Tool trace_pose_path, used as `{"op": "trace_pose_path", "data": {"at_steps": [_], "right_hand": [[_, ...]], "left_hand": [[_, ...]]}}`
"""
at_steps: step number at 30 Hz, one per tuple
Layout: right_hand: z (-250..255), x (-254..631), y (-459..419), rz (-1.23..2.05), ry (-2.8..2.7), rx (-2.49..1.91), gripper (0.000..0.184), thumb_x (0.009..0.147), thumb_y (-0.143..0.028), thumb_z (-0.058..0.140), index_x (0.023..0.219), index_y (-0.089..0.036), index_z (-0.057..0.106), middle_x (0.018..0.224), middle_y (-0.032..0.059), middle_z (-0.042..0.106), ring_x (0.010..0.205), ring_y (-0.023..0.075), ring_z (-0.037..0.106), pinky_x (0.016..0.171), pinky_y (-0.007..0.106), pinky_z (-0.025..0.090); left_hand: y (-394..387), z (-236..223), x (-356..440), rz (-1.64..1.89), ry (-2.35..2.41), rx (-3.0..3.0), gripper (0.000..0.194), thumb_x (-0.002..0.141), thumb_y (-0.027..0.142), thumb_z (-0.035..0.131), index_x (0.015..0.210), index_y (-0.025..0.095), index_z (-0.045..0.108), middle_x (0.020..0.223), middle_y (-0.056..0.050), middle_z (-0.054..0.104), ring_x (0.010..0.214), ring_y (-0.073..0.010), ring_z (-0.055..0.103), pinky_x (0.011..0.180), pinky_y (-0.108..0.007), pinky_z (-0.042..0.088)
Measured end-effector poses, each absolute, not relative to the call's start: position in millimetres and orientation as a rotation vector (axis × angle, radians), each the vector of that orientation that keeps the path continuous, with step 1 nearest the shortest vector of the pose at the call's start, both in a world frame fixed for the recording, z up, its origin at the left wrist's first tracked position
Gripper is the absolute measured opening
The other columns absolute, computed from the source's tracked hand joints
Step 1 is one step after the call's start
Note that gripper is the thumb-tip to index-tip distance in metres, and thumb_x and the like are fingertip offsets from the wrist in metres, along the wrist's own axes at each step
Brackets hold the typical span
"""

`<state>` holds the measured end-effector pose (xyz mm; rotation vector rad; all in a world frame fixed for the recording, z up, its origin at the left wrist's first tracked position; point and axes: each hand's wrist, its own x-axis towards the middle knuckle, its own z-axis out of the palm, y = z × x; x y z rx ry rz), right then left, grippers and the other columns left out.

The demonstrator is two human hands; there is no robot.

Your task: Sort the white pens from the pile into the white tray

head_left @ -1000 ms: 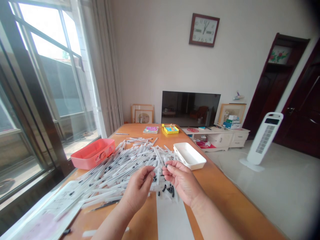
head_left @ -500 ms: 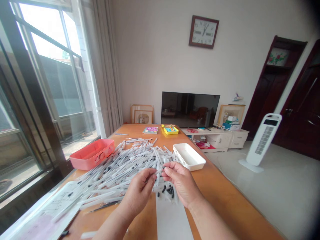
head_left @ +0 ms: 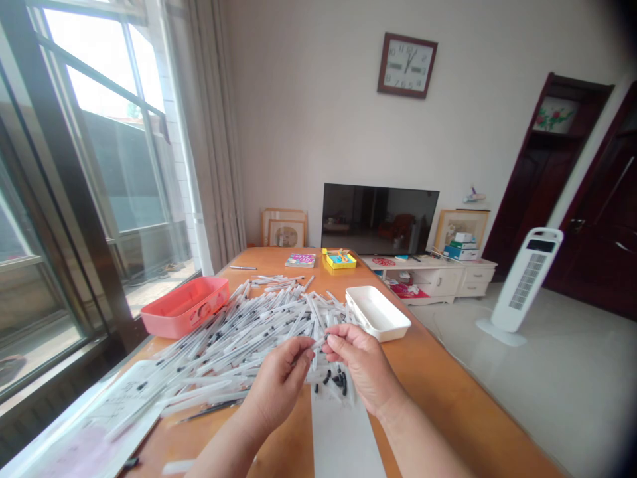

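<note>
My left hand (head_left: 281, 378) is closed around a translucent pen (head_left: 319, 343), most of which its fingers hide. Fingertips of my right hand (head_left: 365, 365) pinch the pen's other end, where a small dark part shows. Both hands are held close together above the near right side of a big heap of translucent pens (head_left: 259, 325) with black tips. Below the right hand, several small black pen parts (head_left: 343, 383) lie on a strip of white paper (head_left: 343, 438).
A red plastic basket (head_left: 169, 322) stands left of the heap, a white tray (head_left: 393, 330) right of it. A booklet (head_left: 300, 260) and a yellow box (head_left: 340, 264) lie at the far end of the wooden table (head_left: 432, 392). Printed sheets (head_left: 89, 431) cover the near left.
The hands stay almost in place on the same pen, the fingers shifting only slightly. The whole view has moved a little.
</note>
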<state>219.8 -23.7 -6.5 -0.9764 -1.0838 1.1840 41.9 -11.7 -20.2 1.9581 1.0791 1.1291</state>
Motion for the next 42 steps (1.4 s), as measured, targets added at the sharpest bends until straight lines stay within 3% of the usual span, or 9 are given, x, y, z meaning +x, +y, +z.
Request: {"op": "trace_pose_path", "data": {"at_steps": [12,19,27,35,42], "right_hand": [[-7,221,-24,1.089,-1.245,-1.086,0.026,0.084,-0.043,0.066,0.088,-0.017,0.063,0.076,0.0021,0.064,0.074,0.0174,0.06,0.065,0.027,0.048],[-11,222,-23,0.927,-1.325,-1.164,0.029,0.085,-0.045,0.064,0.076,-0.019,0.056,0.068,-0.0029,0.055,0.064,0.0126,0.049,0.06,0.024,0.04],[-2,221,-26,1.061,-1.243,-1.125,0.037,0.087,-0.054,0.06,0.092,-0.018,0.064,0.08,0.0041,0.066,0.07,0.0159,0.056,0.059,0.025,0.041],[-16,222,-20,0.862,-1.322,-1.203,0.044,0.087,-0.06,0.059,0.07,-0.019,0.056,0.063,-0.0006,0.057,0.061,0.0142,0.051,0.059,0.026,0.041],[-11,221,-24,0.912,-1.336,-1.143,0.039,0.09,-0.057,0.055,0.089,-0.019,0.063,0.08,0.0036,0.068,0.07,0.0174,0.06,0.062,0.027,0.044]], "left_hand": [[-12,-19,41,1.117,1.074,2.065,0.026,0.097,0.038,0.049,0.107,0.021,0.066,0.095,-0.005,0.071,0.087,-0.0184,0.064,0.081,-0.029,0.048],[-13,-18,41,1.121,1.052,2.101,0.024,0.095,0.035,0.051,0.106,0.022,0.067,0.097,-0.005,0.071,0.089,-0.0192,0.064,0.083,-0.028,0.048],[-15,-16,42,1.113,1.07,2.056,0.027,0.096,0.038,0.049,0.107,0.021,0.066,0.092,-0.005,0.071,0.084,-0.0186,0.064,0.078,-0.028,0.048],[-17,-13,42,1.122,1.051,2.111,0.025,0.096,0.036,0.05,0.105,0.021,0.068,0.096,-0.006,0.071,0.088,-0.0198,0.064,0.082,-0.029,0.048],[-17,-14,42,1.118,1.07,2.086,0.027,0.096,0.037,0.048,0.106,0.02,0.067,0.093,-0.006,0.07,0.085,-0.0197,0.063,0.079,-0.03,0.048]]}}
